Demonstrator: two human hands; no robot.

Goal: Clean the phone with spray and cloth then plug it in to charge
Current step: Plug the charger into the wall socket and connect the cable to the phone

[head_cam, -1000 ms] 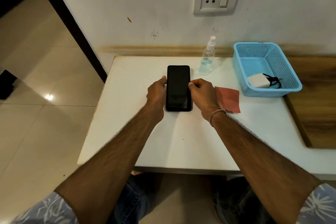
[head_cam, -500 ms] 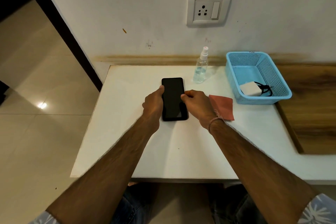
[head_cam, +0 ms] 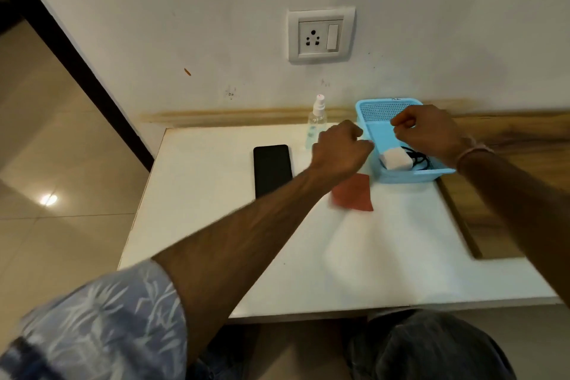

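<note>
The black phone [head_cam: 272, 170] lies flat, screen up, on the white table [head_cam: 308, 262], with nothing touching it. A clear spray bottle [head_cam: 317, 120] stands by the wall behind it. The red cloth [head_cam: 353, 194] lies flat to the phone's right, partly under my left forearm. My left hand [head_cam: 339, 148] is curled into a fist beside the left rim of the blue basket [head_cam: 413, 177]; its thumb tip reaches the rim. My right hand [head_cam: 427, 129] hovers over the basket, fingers curled, holding nothing I can see. Inside the basket lie a white charger [head_cam: 396, 160] and its black cable [head_cam: 421, 160].
A white wall socket with a switch [head_cam: 320, 35] sits above the bottle. A wooden surface [head_cam: 509, 210] adjoins the table on the right. The table's left edge drops to a tiled floor, and my knees are under its front edge.
Both hands let go of the phone and moved right to the blue basket. The phone stays flat on the table. The view swung to the right.
</note>
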